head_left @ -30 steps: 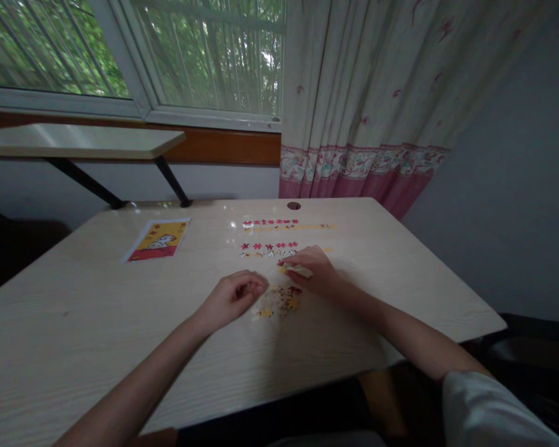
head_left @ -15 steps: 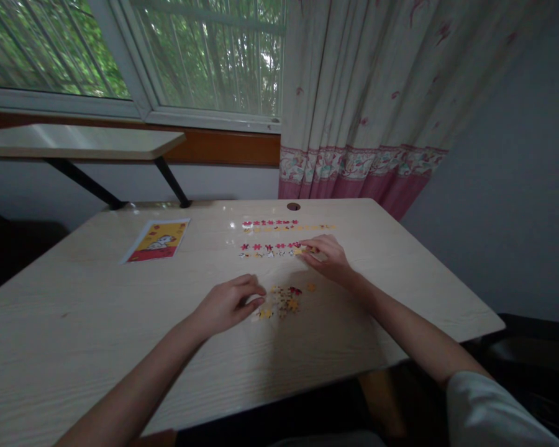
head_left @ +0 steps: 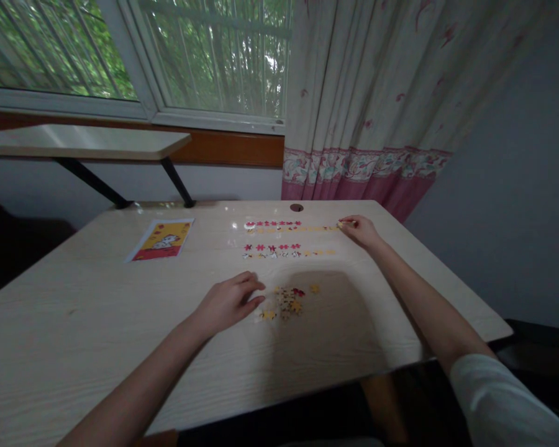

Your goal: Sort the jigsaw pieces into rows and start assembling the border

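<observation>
Head view: right hand [head_left: 362, 231], pinched on piece [head_left: 340, 223]; row [head_left: 307, 228] just left of it, could skew if brushed. Left hand [head_left: 224, 303]: parted, pile [head_left: 287, 299] just right.

Window [head_left: 223, 62] beside floral curtain [head_left: 372, 81]; raised shelf [head_left: 84, 141] on black supports [head_left: 177, 181].

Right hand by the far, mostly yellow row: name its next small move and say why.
Probably lower the puzzle piece and let go at the row's right end. The right hand seems to pinch it right there, where the far row of mostly yellow pieces ends.
</observation>
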Demonstrator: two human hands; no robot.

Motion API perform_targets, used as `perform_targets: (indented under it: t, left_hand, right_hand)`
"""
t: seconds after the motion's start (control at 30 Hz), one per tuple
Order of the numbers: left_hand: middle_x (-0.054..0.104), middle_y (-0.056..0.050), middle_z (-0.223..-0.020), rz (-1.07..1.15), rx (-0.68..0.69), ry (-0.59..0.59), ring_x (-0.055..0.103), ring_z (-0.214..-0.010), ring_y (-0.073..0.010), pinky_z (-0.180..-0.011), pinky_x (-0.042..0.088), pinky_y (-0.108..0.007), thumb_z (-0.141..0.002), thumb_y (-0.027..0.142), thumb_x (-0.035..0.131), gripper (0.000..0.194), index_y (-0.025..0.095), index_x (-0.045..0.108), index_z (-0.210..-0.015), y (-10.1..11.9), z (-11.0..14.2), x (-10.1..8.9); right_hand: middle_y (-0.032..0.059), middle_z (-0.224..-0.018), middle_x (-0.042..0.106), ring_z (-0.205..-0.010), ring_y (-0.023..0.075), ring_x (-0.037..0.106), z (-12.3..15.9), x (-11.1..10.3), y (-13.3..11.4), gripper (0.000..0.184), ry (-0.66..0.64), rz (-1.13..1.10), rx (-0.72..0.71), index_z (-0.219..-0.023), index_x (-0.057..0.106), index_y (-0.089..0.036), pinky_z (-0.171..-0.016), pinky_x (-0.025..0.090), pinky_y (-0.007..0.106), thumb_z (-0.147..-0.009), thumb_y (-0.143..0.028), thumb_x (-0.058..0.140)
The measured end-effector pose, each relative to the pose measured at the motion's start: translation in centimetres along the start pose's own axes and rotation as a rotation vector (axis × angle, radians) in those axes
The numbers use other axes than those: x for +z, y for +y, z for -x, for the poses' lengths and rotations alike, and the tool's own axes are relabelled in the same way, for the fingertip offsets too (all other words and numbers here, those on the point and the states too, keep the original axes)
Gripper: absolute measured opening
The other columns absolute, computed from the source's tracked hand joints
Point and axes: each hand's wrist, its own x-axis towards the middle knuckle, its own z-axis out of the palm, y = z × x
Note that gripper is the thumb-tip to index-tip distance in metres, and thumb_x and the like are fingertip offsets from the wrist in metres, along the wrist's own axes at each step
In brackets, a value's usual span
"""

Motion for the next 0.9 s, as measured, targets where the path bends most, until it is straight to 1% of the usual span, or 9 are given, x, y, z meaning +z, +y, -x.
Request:
perform_targets:
  t: [0.07,0.17,0.37,0.53,0.63,0.73,0.8,0.87,0.9]
  left_hand:
    - [0.059,-0.005,-0.098,0.003,0.000,0.006,0.059,-0.084,-0.0175,-0.076,0.048,-0.030,-0.086,0.033,0.048,0.023,0.021,0.060,-0.102,0.0,0.0,0.0]
    - [0.060,-0.005,-0.099,0.018,-0.003,0.004,0.059,-0.087,-0.0178,-0.077,0.048,-0.030,-0.086,0.032,0.048,0.021,0.021,0.060,-0.100,0.2,0.0,-0.1]
    - [0.059,-0.005,-0.101,0.015,-0.002,-0.012,0.059,-0.089,-0.0178,-0.078,0.048,-0.030,-0.088,0.029,0.044,0.022,0.021,0.059,-0.101,0.4,-0.1,-0.1]
    - [0.059,-0.006,-0.102,-0.023,0.003,-0.014,0.059,-0.090,-0.0183,-0.078,0.049,-0.031,-0.090,0.027,0.039,0.025,0.021,0.060,-0.102,0.3,-0.1,0.0]
    - [0.059,-0.006,-0.103,-0.041,0.010,0.005,0.059,-0.090,-0.0179,-0.078,0.049,-0.031,-0.090,0.027,0.037,0.027,0.021,0.060,-0.103,0.3,-0.1,0.0]
    - [0.060,-0.005,-0.102,-0.053,0.016,0.023,0.060,-0.089,-0.0177,-0.077,0.050,-0.030,-0.091,0.028,0.037,0.027,0.022,0.060,-0.103,0.4,-0.2,0.0]
    - [0.061,-0.005,-0.102,-0.065,0.015,0.028,0.060,-0.089,-0.0178,-0.076,0.050,-0.030,-0.091,0.028,0.036,0.027,0.022,0.060,-0.104,0.4,-0.2,0.0]
    - [0.062,-0.005,-0.103,-0.074,0.010,0.034,0.060,-0.090,-0.0180,-0.077,0.050,-0.031,-0.092,0.028,0.035,0.027,0.022,0.059,-0.104,0.4,-0.2,0.1]
    - [0.062,-0.005,-0.104,-0.071,0.006,0.035,0.060,-0.091,-0.0181,-0.078,0.050,-0.031,-0.092,0.028,0.035,0.027,0.022,0.058,-0.105,0.3,-0.2,0.2]
  right_hand:
    - [0.0094,-0.084,0.066,-0.063,0.0129,0.052,-0.3,-0.1,1.7,0.037,-0.054,0.007,0.073,-0.098,0.068,-0.013,-0.062,0.040,0.026,-0.073,-0.038,0.059]
    - [0.0093,-0.083,0.067,-0.063,0.0123,0.052,-0.7,-0.1,3.0,0.036,-0.117,0.006,0.106,-0.097,0.069,-0.012,-0.060,0.040,0.025,-0.072,-0.036,0.059]
    - [0.0071,-0.077,0.067,-0.056,0.0103,0.049,-1.2,0.0,3.1,0.035,-0.191,0.020,0.126,-0.097,0.069,-0.012,-0.053,0.037,0.023,-0.071,-0.033,0.059]
    - [0.0050,-0.068,0.066,-0.053,0.0106,0.048,-1.2,-0.8,2.7,0.030,-0.256,0.060,0.107,-0.093,0.071,-0.013,-0.053,0.036,0.024,-0.070,-0.030,0.062]
    - [0.0057,-0.067,0.065,-0.056,0.0125,0.050,-1.1,-1.2,1.8,0.027,-0.260,0.099,0.086,-0.090,0.071,-0.011,-0.056,0.038,0.025,-0.069,-0.025,0.063]
    - [0.0094,-0.080,0.066,-0.068,0.0162,0.055,-0.6,-1.0,-0.1,0.026,-0.224,0.135,0.047,-0.091,0.070,-0.011,-0.065,0.041,0.028,-0.069,-0.021,0.062]
    - [0.0107,-0.090,0.064,-0.079,0.0183,0.056,0.1,-0.6,-1.9,0.025,-0.175,0.145,-0.034,-0.094,0.069,-0.013,-0.073,0.042,0.029,-0.071,-0.021,0.060]
    - [0.0099,-0.092,0.063,-0.084,0.0189,0.056,1.0,0.1,-4.1,0.022,-0.123,0.136,-0.204,-0.094,0.068,-0.015,-0.077,0.042,0.031,-0.075,-0.022,0.057]
    - [0.0088,-0.092,0.063,-0.085,0.0183,0.057,1.6,0.4,-5.3,0.021,-0.129,0.116,-0.283,-0.093,0.067,-0.017,-0.078,0.042,0.031,-0.077,-0.022,0.056]
